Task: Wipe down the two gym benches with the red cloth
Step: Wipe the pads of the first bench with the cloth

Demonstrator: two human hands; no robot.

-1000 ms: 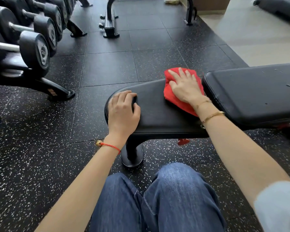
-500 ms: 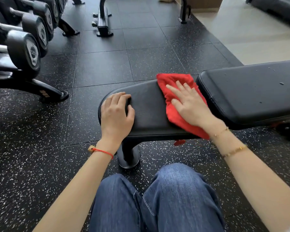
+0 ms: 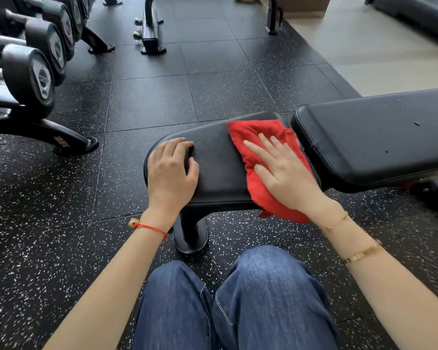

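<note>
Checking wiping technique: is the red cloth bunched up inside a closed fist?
No, the right hand presses flat on the red cloth.

Both forearms extend forward, bare to the wrist. Left hand [image 3: 171, 170]: palm down, fingers loosely curled, thumb out to the right, resting flat. Right hand [image 3: 283, 173]: palm down, fingers straight and spread, pressing flat. Knees bent, set between the forearms.
</note>
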